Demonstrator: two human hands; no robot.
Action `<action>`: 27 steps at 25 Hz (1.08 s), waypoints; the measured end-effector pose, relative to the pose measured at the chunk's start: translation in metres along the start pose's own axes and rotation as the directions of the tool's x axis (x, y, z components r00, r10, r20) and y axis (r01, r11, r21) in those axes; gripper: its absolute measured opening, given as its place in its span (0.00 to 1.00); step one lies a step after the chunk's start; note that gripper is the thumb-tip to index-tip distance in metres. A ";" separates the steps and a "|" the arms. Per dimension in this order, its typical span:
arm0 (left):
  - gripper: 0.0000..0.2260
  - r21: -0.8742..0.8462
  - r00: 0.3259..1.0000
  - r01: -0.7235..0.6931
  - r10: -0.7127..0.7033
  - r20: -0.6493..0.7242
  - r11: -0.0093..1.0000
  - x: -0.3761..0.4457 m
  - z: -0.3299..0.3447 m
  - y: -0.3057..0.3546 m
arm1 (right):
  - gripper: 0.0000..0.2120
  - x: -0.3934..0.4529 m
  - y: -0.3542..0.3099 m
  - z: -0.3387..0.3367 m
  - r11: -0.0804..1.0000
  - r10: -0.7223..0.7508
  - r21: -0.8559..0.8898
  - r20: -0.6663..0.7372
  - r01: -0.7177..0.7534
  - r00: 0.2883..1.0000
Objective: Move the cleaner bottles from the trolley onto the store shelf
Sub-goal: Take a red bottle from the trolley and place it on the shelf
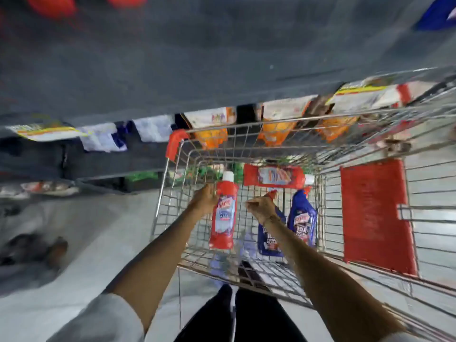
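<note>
A wire trolley point(170, 188) stands against the grey store shelf point(103, 159). My left hand point(206, 199) is shut on the upper part of a red cleaner bottle point(223, 218) with a white cap, holding it upright inside the basket. My right hand point(262, 208) is closed around the neck of a blue cleaner bottle point(269, 239) with a red cap. A second blue bottle point(302, 218) lies just right of it. Another red bottle point(274, 177) lies crosswise at the basket's far end.
Orange packets point(214, 140) and paper price tags point(153, 128) hang on the shelf just beyond the trolley. A red seat flap point(377, 218) fills the trolley's right end. Light floor point(98, 230) lies to the left. My dark-trousered legs point(246, 319) are below.
</note>
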State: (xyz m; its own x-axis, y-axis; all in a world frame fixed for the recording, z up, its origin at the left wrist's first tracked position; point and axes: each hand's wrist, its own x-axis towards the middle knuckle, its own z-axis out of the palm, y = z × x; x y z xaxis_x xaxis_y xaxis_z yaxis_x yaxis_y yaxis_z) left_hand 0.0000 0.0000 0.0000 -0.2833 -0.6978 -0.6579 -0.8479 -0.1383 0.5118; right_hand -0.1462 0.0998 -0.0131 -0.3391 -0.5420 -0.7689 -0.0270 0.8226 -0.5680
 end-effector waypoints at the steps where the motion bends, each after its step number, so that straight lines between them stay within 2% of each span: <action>1: 0.13 0.016 0.998 0.061 -0.061 0.033 0.998 0.009 0.004 -0.004 | 0.13 0.016 0.010 0.003 0.999 0.037 -0.021 -0.002 -0.037 0.999; 3: 0.10 -0.007 0.983 0.167 -0.166 0.083 0.986 0.023 0.013 -0.017 | 0.17 0.039 0.027 0.011 0.986 0.167 0.023 0.045 -0.168 0.985; 4: 0.11 0.036 0.978 0.182 -0.184 0.098 0.983 0.026 0.018 -0.021 | 0.17 0.048 0.035 0.017 0.982 0.188 0.017 0.093 -0.190 0.978; 6: 0.12 0.050 0.966 0.209 -0.214 0.146 0.977 0.031 0.030 -0.025 | 0.15 0.055 0.036 0.026 0.973 0.214 0.051 0.185 -0.227 0.959; 8: 0.20 0.046 0.970 0.186 -0.191 0.153 0.982 0.030 0.032 -0.023 | 0.10 0.065 0.034 0.034 0.980 0.171 0.064 0.209 -0.188 0.963; 9: 0.22 0.012 0.973 0.192 -0.192 0.130 0.981 0.033 0.034 -0.027 | 0.11 0.071 0.036 0.039 0.978 0.167 0.090 0.215 -0.190 0.962; 10: 0.17 -0.070 0.972 0.206 -0.196 0.131 0.976 0.033 0.033 -0.030 | 0.09 0.074 0.036 0.041 0.965 0.192 0.130 0.243 -0.228 0.951; 12: 0.15 -0.228 0.962 0.260 -0.232 0.145 0.938 0.033 0.038 -0.033 | 0.06 0.076 0.039 0.038 0.924 0.249 0.218 0.280 -0.314 0.927; 14: 0.18 -0.301 0.949 0.301 -0.253 0.189 0.905 0.027 0.042 -0.033 | 0.12 0.073 0.050 0.028 0.897 0.248 0.289 0.299 -0.335 0.921; 16: 0.17 -0.335 0.954 0.282 -0.227 0.193 0.899 0.023 0.045 -0.030 | 0.14 0.065 0.061 0.018 0.879 0.208 0.361 0.298 -0.312 0.932; 19: 0.16 -0.437 0.976 0.195 -0.128 0.178 0.878 0.009 0.041 -0.012 | 0.07 0.047 0.060 -0.007 0.880 0.120 0.412 0.289 -0.236 0.950; 20: 0.17 -0.450 0.981 0.170 -0.107 0.164 0.877 0.002 0.036 -0.004 | 0.10 0.043 0.055 -0.013 0.861 0.084 0.460 0.290 -0.216 0.953; 22: 0.18 -0.462 0.994 0.056 -0.004 0.113 0.885 -0.014 0.021 0.015 | 0.14 0.029 0.035 -0.030 0.913 -0.041 0.406 0.158 -0.028 0.987; 24: 0.17 -0.464 0.991 -0.091 0.127 0.047 0.881 -0.026 0.001 0.035 | 0.12 0.012 0.009 -0.049 0.934 -0.118 0.348 0.088 0.080 0.989; 27: 0.17 -0.566 0.971 -0.233 0.220 -0.092 0.791 -0.053 -0.046 0.067 | 0.14 -0.025 -0.049 -0.070 0.859 -0.370 0.404 0.065 0.315 0.927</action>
State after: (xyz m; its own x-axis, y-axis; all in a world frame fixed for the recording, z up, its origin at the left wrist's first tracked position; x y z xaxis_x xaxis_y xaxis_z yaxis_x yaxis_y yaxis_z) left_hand -0.0214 -0.0049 0.0947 -0.4204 -0.7730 -0.4751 -0.3509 -0.3444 0.8708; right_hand -0.2018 0.0854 0.0546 -0.2428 -0.8180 -0.5214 0.2504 0.4664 -0.8484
